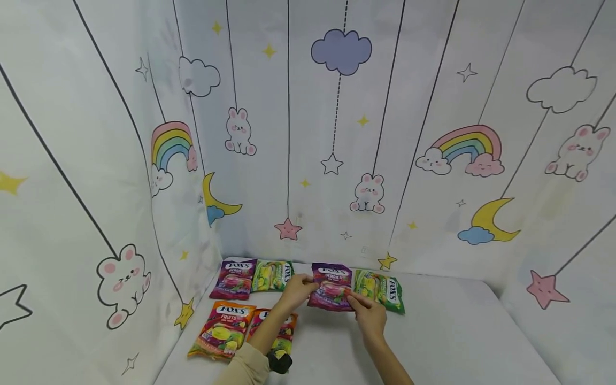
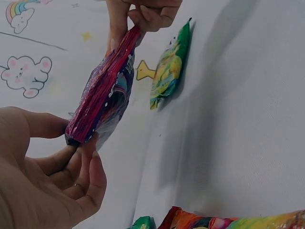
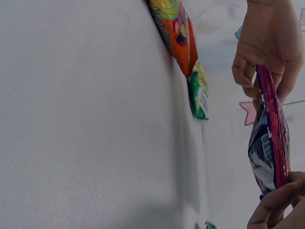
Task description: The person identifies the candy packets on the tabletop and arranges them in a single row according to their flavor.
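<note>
The purple berries bag (image 1: 331,286) is held just over the worktop (image 1: 457,331), the left hand (image 1: 295,291) pinching its left edge and the right hand (image 1: 368,313) its lower right corner, each grip clamped on it. The left forearm hides part of one orange bag (image 1: 281,331). Only the wrist views show the purple bag edge-on, lifted off the cloth. A green bag (image 1: 380,290) lies just right of it; beyond that the worktop is bare.

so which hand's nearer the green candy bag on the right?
Right. The right hand sits just beside the green candy bag; the left hand is across the purple bag both hands hold.
</note>
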`<state>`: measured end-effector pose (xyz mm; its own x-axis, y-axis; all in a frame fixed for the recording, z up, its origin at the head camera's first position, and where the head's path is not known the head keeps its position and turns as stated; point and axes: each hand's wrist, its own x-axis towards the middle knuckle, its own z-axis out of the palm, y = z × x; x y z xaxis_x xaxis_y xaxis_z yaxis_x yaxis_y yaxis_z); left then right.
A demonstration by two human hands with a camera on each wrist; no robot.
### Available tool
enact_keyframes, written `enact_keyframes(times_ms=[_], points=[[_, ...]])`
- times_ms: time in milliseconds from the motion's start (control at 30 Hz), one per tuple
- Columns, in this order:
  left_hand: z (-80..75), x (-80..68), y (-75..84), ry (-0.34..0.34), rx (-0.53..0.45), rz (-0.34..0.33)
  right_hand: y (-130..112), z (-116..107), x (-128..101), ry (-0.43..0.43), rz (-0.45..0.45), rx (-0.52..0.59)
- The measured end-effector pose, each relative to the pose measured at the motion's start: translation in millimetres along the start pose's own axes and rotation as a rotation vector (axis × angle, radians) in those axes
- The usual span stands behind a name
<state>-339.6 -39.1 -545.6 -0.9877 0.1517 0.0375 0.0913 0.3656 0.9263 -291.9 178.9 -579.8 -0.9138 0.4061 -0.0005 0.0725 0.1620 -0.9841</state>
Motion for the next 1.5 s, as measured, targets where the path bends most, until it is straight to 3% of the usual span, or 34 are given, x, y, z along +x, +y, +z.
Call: enact_keyframes(times_ms=[700, 1167, 1500], points=[[-12.2, -29.5, -6.7, -0.066, 0.036, 0.114, -1.3, -5.1, -26.7, -0.016, 0.001, -0.007], [-16.7, -44.2, -16.9, -0.092, 0.101, 0.118, 5.0, -8.3, -40.7, -0.059, 0.013, -0.051], [-16.9, -54.7, -17.8, -0.103, 0.088, 0.109, 5.0, -10.9, -50.8, -0.064, 0.036, -0.047]])
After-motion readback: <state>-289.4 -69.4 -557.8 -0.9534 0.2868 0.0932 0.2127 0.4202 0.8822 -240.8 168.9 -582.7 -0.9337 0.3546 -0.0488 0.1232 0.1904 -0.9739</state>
